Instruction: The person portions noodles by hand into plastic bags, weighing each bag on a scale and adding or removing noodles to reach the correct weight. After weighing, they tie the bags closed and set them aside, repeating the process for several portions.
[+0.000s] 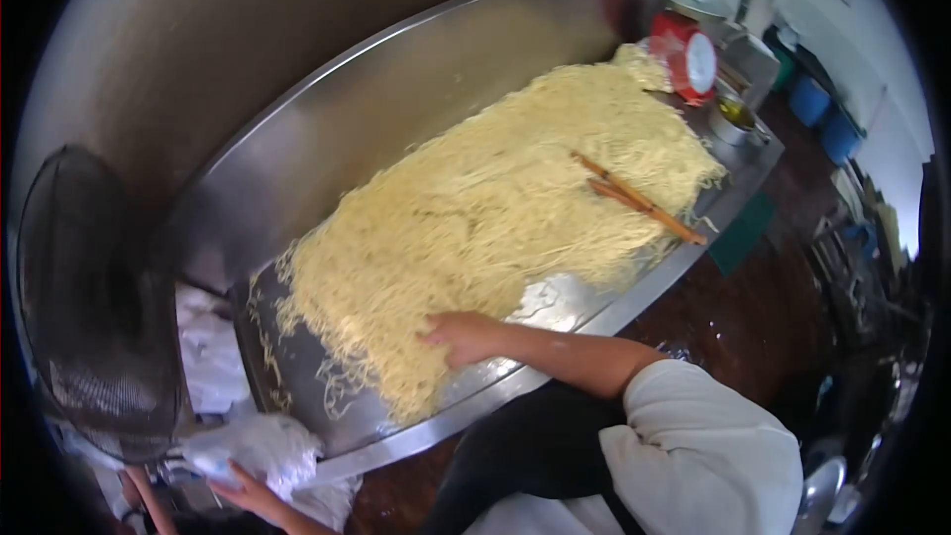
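Note:
A broad heap of pale yellow noodles (475, 208) is spread across a steel table (614, 312) with a raised back wall. My right hand (463, 337) reaches in from the near side and rests on the noodles at their near left part. Its fingers are apart, the tips touching the strands. Bare metal shows just right of that hand. Two orange-brown sticks (644, 204) lie on the right side of the heap, one end at the front rim. Nothing of my left hand shows.
A co-worker's hand (248, 493) is beside a clear plastic bag (267, 446) at lower left. Nearby stands a large fan (94, 307). A red dial scale (684, 59) and a metal pot of yellow liquid (733, 121) stand at the table's far right end. Blue bins (827, 119) sit beyond.

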{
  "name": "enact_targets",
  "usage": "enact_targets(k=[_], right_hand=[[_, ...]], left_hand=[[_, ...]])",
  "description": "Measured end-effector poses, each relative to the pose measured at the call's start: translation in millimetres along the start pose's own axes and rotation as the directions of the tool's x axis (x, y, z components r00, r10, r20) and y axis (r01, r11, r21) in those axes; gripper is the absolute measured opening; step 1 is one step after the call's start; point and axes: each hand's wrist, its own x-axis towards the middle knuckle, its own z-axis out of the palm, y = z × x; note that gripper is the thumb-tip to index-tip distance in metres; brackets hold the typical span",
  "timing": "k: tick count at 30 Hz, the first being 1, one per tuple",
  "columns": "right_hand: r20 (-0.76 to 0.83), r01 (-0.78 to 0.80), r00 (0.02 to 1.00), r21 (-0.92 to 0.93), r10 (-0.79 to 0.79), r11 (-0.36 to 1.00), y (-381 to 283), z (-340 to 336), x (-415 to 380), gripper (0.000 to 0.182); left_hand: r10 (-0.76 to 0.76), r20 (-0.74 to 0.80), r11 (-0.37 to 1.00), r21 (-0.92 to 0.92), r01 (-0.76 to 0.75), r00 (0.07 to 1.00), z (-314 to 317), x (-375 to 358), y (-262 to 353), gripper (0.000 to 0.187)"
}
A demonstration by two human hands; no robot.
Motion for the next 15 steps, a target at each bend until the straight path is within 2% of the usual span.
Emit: enact_targets(k=[2,3,4,5,6,8,9,11,12,14,15], right_hand=[[0.038,-0.032,0.999,0.169,0.026,0.985,3,-13,-7,0.043],[0.025,-0.047,0.999,0.164,0.044,0.985,5,-19,-17,0.043],[-0.073,-0.082,0.993,0.185,0.097,0.979,7,-24,-27,0.036],[-0.168,-0.113,0.974,0.207,0.149,0.972,10,-29,-35,0.029],[-0.175,-0.125,0.971,0.201,0.161,0.972,13,-30,-43,0.029],[-0.313,-0.135,0.921,0.306,0.234,0.942,21,-35,-57,0.023],[-0.318,-0.144,0.917,0.302,0.242,0.942,22,-45,-60,0.023],[-0.127,-0.276,0.942,0.239,0.312,0.931,23,-61,-62,0.021],[-0.132,-0.28,0.939,0.24,0.317,0.93,24,-66,-64,0.021],[-0.139,-0.263,0.944,0.226,0.298,0.938,27,-71,-69,0.022],[-0.14,-0.263,0.944,0.229,0.299,0.937,31,-69,-70,0.022]], left_hand=[[0.127,-0.051,0.99,0.068,-0.123,0.991,12,14,-30,0.067],[0.283,-0.108,0.949,0.176,-0.262,0.953,6,7,-4,0.072],[0.432,-0.149,0.879,0.29,-0.378,0.89,-13,-7,35,0.076],[0.173,-0.032,0.971,0.175,-0.165,0.984,-29,-20,78,0.083],[0.209,-0.045,0.947,0.26,-0.19,0.977,-25,-22,77,0.083],[0.146,-0.026,0.941,0.312,-0.131,0.989,-18,-21,62,0.084],[0.148,-0.018,0.943,0.303,-0.136,0.989,-16,-19,58,0.084],[0.216,0.051,0.921,0.321,-0.22,0.975,-14,-17,52,0.071],[0.22,0.054,0.922,0.316,-0.225,0.974,-12,-17,47,0.071],[0.277,0.009,0.885,0.388,-0.259,0.961,-9,-16,42,0.053],[0.305,-0.064,0.907,0.325,-0.269,0.95,-11,-19,51,0.039]])
